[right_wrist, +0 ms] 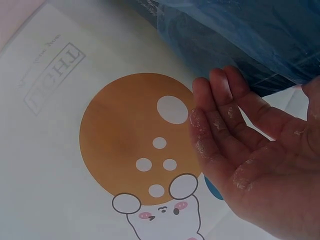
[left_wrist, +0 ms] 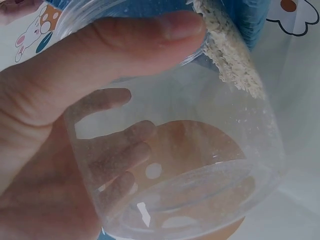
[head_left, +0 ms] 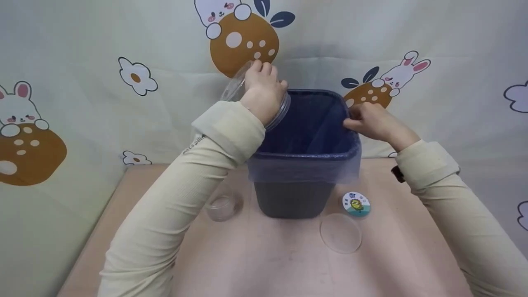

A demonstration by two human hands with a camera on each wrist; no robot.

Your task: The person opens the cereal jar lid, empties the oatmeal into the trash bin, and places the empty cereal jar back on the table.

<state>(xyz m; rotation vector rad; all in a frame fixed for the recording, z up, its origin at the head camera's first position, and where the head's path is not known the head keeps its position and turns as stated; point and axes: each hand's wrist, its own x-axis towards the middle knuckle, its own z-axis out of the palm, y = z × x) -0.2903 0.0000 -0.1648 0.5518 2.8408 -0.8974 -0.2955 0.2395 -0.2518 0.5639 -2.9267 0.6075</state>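
My left hand grips a clear plastic jar, tipped with its mouth over the left rim of a dark trash bin. Pale, flaky crumbs lie along the jar's wall by its mouth. A thin bluish bin liner folds down over the bin's rim. At the right rim, my right hand holds the bin's edge through the liner, thumb on the rim and fingers against the outside. Whitish residue sticks to that palm and fingers. The bottom of the bin's inside cannot be made out.
On the pinkish table, a small clear round container stands left of the bin. To the bin's right are a round lid with a cartoon picture and a clear disc. Behind hangs a rabbit-patterned cloth.
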